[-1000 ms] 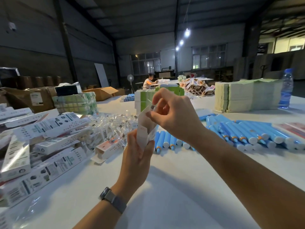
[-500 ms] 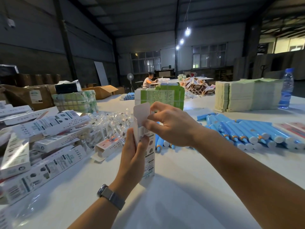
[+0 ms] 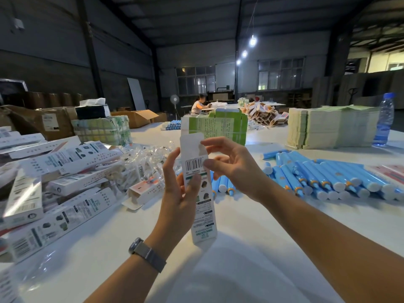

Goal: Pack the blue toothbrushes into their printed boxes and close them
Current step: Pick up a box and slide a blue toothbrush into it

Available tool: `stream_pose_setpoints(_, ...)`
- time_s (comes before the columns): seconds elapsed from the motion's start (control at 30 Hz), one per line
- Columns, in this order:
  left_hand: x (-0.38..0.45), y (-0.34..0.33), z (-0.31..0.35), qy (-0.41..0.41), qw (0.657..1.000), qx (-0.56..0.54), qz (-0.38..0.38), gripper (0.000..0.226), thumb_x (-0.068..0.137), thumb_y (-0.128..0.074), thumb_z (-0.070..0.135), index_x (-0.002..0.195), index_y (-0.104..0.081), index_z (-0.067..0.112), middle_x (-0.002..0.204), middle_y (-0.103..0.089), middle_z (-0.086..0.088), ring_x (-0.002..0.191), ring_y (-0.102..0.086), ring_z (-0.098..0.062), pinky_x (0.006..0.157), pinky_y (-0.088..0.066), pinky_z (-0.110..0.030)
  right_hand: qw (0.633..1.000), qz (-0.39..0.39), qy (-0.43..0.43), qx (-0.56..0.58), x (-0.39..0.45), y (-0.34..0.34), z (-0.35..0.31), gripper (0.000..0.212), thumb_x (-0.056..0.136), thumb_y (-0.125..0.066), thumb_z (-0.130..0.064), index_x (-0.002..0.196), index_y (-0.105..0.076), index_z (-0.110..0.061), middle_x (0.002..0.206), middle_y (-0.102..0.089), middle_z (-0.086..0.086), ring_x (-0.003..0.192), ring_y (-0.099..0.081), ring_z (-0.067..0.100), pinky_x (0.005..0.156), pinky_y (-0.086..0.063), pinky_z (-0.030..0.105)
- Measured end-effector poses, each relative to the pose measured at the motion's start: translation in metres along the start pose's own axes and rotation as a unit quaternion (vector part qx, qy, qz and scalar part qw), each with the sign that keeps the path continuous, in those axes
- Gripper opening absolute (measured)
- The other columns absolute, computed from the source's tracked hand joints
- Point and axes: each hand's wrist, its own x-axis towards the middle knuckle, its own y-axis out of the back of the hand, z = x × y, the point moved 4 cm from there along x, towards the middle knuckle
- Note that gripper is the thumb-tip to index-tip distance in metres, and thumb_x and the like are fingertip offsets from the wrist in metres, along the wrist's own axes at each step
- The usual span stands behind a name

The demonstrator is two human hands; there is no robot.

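Room: dim warehouse hall, white desk (image 3: 251,226) under my arms.
Box: one printed box (image 3: 197,186) held upright above the desk, barcode side toward me, top flap standing open.
Left hand: my left hand (image 3: 179,193) grips the box at its middle, thumb across the printed face, fingers curled round its left edge.
Right hand: my right hand (image 3: 229,165) pinches the box's upper right edge near the barcode with the thumb, index finger on the flap.
Toothbrushes: blue toothbrushes (image 3: 317,173) lie in a row on the desk to my right, some just behind the box.
Filled boxes: heap of boxes (image 3: 61,171) at left, touching a tangle of clear wrappers (image 3: 148,158).
Further back: green carton (image 3: 220,125) behind the box, stack of flat sheets (image 3: 328,127) and a water bottle (image 3: 384,119) at right.
Background: a seated person (image 3: 197,104) at a far table.
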Motion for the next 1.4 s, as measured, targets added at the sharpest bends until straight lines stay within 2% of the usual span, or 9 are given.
stream_pose_setpoints(0.1, 0.001, 0.002, -0.001, 0.002, 1.0, 0.009, -0.001, 0.053, 0.096, -0.048, 0.025, 0.137, -0.028, 0.052, 0.124, -0.063, 0.014, 0.104, -0.068, -0.019, 0.074, -0.057, -0.025, 1.0, -0.001, 0.008, -0.016, -0.001, -0.001, -0.001, 0.026, 0.092, -0.063, -0.007, 0.109, -0.065, -0.026, 0.105, -0.069, 0.008, 0.079, -0.067, 0.025, 0.061, -0.053, 0.025)
stream_pose_setpoints(0.27, 0.002, 0.002, -0.001, -0.008, 1.0, 0.0, -0.007, 0.037, 0.096, -0.049, 0.016, 0.124, -0.044, 0.041, 0.111, -0.067, 0.009, 0.094, -0.069, -0.018, 0.07, -0.056, -0.026, 0.999, 0.0, 0.012, -0.033, -0.002, -0.002, -0.006, 0.013, 0.088, -0.063, -0.014, 0.096, -0.07, -0.022, 0.09, -0.073, 0.0, 0.073, -0.063, 0.015, 0.062, -0.055, 0.029)
stream_pose_setpoints(0.4, 0.004, 0.003, -0.003, -0.007, 1.0, -0.022, -0.009, 0.038, 0.094, -0.051, 0.014, 0.119, -0.048, 0.043, 0.109, -0.068, 0.004, 0.093, -0.068, -0.021, 0.07, -0.056, -0.029, 0.998, 0.013, 0.033, -0.049, -0.002, -0.002, -0.01, 0.012, 0.083, -0.065, -0.01, 0.086, -0.071, -0.019, 0.097, -0.068, -0.006, 0.093, -0.065, 0.023, 0.079, -0.059, 0.038)
stream_pose_setpoints(0.47, 0.005, 0.004, -0.004, -0.007, 1.0, -0.025, -0.014, 0.039, 0.094, -0.051, 0.013, 0.12, -0.049, 0.042, 0.107, -0.068, 0.003, 0.092, -0.068, -0.019, 0.07, -0.056, -0.028, 0.998, 0.022, 0.045, -0.025, -0.003, -0.003, -0.012, 0.016, 0.084, -0.066, 0.004, 0.084, -0.071, -0.011, 0.105, -0.065, -0.004, 0.101, -0.065, 0.013, 0.078, -0.058, 0.029)
stream_pose_setpoints(0.7, 0.006, 0.007, -0.006, -0.016, 1.0, -0.013, -0.014, 0.041, 0.097, -0.049, 0.016, 0.126, -0.046, 0.045, 0.111, -0.068, 0.006, 0.097, -0.068, -0.018, 0.073, -0.056, -0.031, 0.992, 0.053, 0.094, -0.068, -0.002, -0.004, -0.02, 0.048, 0.08, -0.074, 0.001, 0.112, -0.055, -0.03, 0.088, -0.066, -0.008, 0.085, -0.065, 0.008, 0.077, -0.058, 0.029)
stream_pose_setpoints(0.9, 0.003, 0.005, -0.005, -0.017, 1.0, -0.019, -0.018, 0.06, 0.098, -0.049, 0.023, 0.134, -0.024, 0.064, 0.121, -0.066, 0.006, 0.105, -0.067, -0.02, 0.077, -0.056, -0.028, 0.992, 0.037, 0.075, -0.093, -0.003, -0.003, -0.015, 0.022, 0.086, -0.07, -0.002, 0.092, -0.071, -0.023, 0.097, -0.07, -0.001, 0.095, -0.066, 0.013, 0.083, -0.058, 0.04)
stream_pose_setpoints(1.07, 0.006, 0.003, 0.0, -0.031, 0.999, 0.013, -0.033, 0.047, 0.096, -0.047, 0.016, 0.123, -0.04, 0.054, 0.103, -0.066, 0.012, 0.089, -0.067, -0.016, 0.068, -0.055, -0.024, 0.994, 0.033, 0.09, -0.06, 0.0, 0.001, -0.019, 0.012, 0.088, -0.069, -0.012, 0.076, -0.07, -0.016, 0.088, -0.067, 0.007, 0.084, -0.065, 0.02, 0.078, -0.058, 0.036)
stream_pose_setpoints(1.27, 0.003, 0.0, 0.002, -0.034, 0.999, 0.015, -0.038, 0.043, 0.097, -0.047, 0.013, 0.124, -0.035, 0.045, 0.1, -0.065, 0.012, 0.085, -0.067, -0.015, 0.069, -0.055, -0.025, 0.988, 0.0, 0.092, -0.121, 0.002, -0.004, -0.019, 0.014, 0.088, -0.071, -0.013, 0.095, -0.071, -0.024, 0.095, -0.064, -0.005, 0.088, -0.062, 0.011, 0.079, -0.056, 0.032)
stream_pose_setpoints(1.4, 0.005, 0.001, 0.001, -0.021, 0.999, 0.001, -0.032, 0.043, 0.096, -0.047, 0.016, 0.12, -0.04, 0.051, 0.1, -0.064, 0.008, 0.084, -0.066, -0.016, 0.068, -0.055, -0.027, 0.986, 0.01, 0.11, -0.122, 0.002, -0.006, -0.018, 0.011, 0.085, -0.074, -0.009, 0.093, -0.074, -0.016, 0.094, -0.063, -0.002, 0.09, -0.061, 0.023, 0.071, -0.057, 0.042)
